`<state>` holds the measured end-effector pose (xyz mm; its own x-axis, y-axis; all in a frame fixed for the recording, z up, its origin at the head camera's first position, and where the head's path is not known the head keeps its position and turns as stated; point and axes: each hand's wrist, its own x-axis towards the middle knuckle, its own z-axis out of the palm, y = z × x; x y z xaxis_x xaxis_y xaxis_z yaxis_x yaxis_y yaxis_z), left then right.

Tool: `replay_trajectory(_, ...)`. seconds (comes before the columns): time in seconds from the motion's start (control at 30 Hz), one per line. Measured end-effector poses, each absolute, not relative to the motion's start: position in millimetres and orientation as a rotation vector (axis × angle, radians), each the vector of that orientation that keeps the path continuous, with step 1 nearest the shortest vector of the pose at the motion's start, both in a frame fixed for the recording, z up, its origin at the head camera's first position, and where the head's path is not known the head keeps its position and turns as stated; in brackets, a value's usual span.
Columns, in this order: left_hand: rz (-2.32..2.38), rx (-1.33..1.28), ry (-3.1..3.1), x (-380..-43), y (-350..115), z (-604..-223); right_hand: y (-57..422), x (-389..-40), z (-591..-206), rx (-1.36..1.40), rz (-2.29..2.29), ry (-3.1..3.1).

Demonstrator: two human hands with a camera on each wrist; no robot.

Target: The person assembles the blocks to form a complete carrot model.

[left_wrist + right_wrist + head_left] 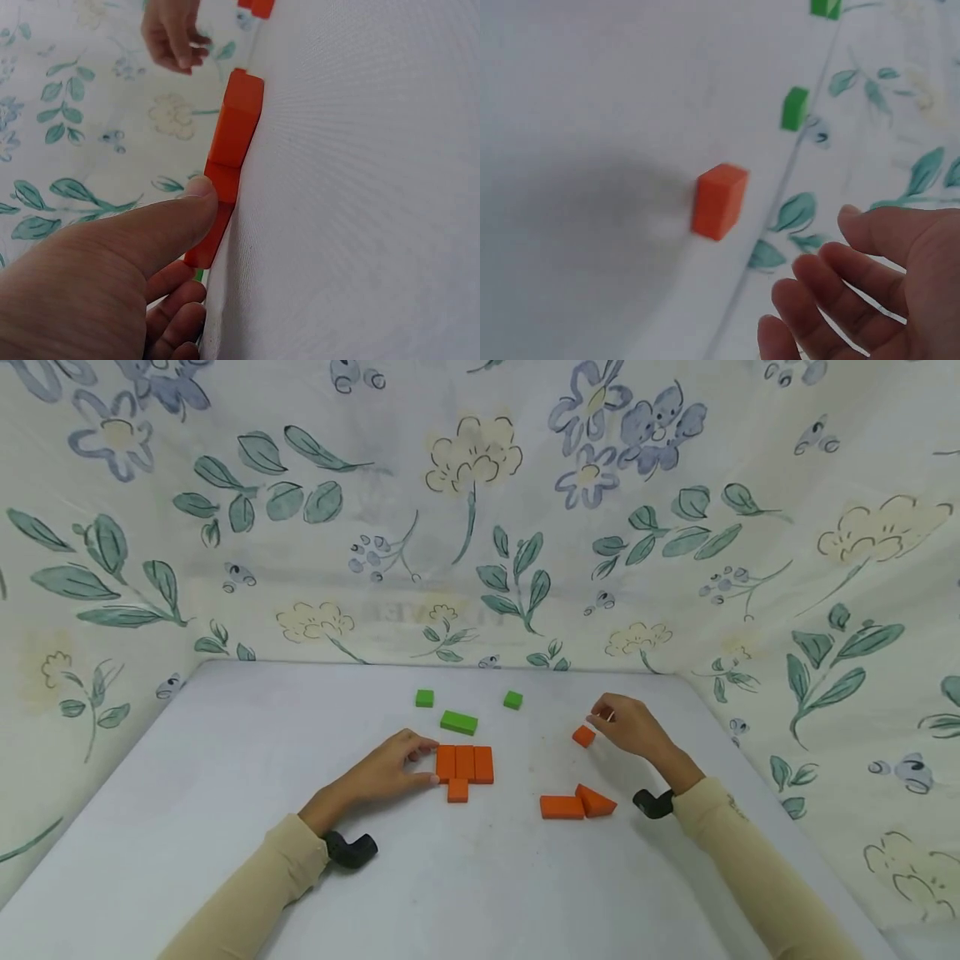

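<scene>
Three orange rectangular blocks (465, 763) stand side by side on the white table, with a small orange block (457, 791) against their near side. My left hand (386, 768) pinches the leftmost rectangular block between thumb and index finger, one at each end. In the left wrist view, the thumb (191, 214) lies against the orange blocks (234, 124). My right hand (628, 724) hovers beside a separate small orange block (583, 737). The right wrist view shows its loosely bent fingers (810, 300) apart from that block (720, 201), with nothing held.
An orange rectangular block (562, 807) and an orange triangular block (596, 802) touch at the right front. Farther back lie a long green block (459, 722) and two small green blocks, one left (424, 698) and one right (513, 700). Floral cloth (480, 527) hangs behind the table.
</scene>
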<state>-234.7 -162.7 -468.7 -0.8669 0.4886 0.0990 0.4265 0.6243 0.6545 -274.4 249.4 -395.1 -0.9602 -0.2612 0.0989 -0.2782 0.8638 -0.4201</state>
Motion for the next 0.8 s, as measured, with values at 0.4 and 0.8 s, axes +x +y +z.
replay_trajectory(0.4, 1.102, 0.779, 2.726, -234.9, -162.5, -473.1, 266.2, -288.2, -420.4, 0.29, 0.715, -3.218)
replay_trajectory(0.8, 1.099, 0.769, 2.737, -234.9, -163.3, -470.0, 257.6, -283.9, -421.9, 0.337, 0.71, -3.209)
